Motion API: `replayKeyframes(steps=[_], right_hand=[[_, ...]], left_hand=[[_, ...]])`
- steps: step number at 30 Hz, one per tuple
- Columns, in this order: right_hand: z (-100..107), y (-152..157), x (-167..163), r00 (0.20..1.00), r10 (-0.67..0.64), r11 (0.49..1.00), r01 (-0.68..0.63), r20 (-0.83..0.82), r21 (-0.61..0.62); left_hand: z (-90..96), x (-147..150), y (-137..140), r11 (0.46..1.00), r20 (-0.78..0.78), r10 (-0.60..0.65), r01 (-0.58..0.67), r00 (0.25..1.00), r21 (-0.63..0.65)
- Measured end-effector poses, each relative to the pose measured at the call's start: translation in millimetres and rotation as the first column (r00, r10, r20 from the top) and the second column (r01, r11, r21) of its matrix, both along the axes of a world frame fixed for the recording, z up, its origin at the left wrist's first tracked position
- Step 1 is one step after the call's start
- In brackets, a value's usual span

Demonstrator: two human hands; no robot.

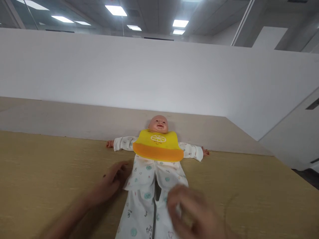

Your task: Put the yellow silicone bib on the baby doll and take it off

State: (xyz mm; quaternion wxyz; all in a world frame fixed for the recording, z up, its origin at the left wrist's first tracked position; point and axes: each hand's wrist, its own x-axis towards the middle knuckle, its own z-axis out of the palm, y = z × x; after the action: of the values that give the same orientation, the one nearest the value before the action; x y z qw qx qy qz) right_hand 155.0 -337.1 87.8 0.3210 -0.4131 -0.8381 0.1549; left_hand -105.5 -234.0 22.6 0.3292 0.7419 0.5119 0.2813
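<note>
A baby doll lies on its back with both arms stretched out sideways. Around its neck is a yellow bib with a citrus slice print and an orange pocket edge. The doll wears a white printed shirt, open at the front below the bib, and white printed pants. My left hand is beside the shirt's left edge, fingers loosely bent and apart, holding nothing visible. Over the pants on the right hovers my right hand, bent and blurred by motion; whether its fingers hold anything is unclear.
The doll rests on a wood-toned tabletop, its head on a paler strip at the back. A white wall panel rises behind, with glass above it. At the right, beyond the table's edge, there is a white surface.
</note>
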Motion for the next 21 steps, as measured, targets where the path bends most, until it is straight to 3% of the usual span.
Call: replayKeyframes(steps=[1,3,5,7,9,13,17,19,21], right_hand=[[3.3,20.7,12.1,0.976,-0.137,0.989,0.125,-0.169,-0.082],[7.2,65.3,35.8,0.866,-0.358,0.929,0.293,-0.349,-0.226],[4.8,111.1,55.1,0.665,-0.511,0.858,0.356,-0.545,-0.37],[-4.3,154.5,67.2,0.44,-0.625,0.779,0.307,-0.645,-0.546],[-17.8,192.3,71.7,0.335,-0.681,0.727,0.21,-0.651,-0.653],[-44.6,246.8,66.6,0.34,-0.76,0.631,0.18,-0.554,-0.755],[-61.9,274.3,59.8,0.338,-0.774,0.578,0.032,-0.535,-0.816],[-68.3,279.1,58.3,0.346,-0.76,0.582,-0.016,-0.551,-0.813],[-73.3,279.2,57.5,0.329,-0.721,0.635,-0.036,-0.61,-0.771]], left_hand=[[6.5,0.4,8.9,0.998,0.039,0.057,-0.056,0.998,-0.027],[19.1,5.9,31.7,0.987,0.137,0.158,-0.154,0.978,-0.043],[28.3,16.8,60.9,0.973,0.233,0.23,-0.231,0.945,-0.026],[32.8,31.9,94.0,0.955,0.326,0.286,-0.296,0.901,-0.02],[33.2,49.3,127.4,0.948,0.435,0.314,-0.298,0.844,-0.107],[28.2,82.6,180.7,0.882,0.503,0.405,-0.182,0.764,-0.434],[20.4,101.7,206.2,0.818,0.492,0.39,-0.048,0.778,-0.573],[15.5,104.7,210.8,0.795,0.52,0.39,0.007,0.76,-0.606],[10.4,104.9,212.1,0.781,0.561,0.405,0.046,0.722,-0.623]])
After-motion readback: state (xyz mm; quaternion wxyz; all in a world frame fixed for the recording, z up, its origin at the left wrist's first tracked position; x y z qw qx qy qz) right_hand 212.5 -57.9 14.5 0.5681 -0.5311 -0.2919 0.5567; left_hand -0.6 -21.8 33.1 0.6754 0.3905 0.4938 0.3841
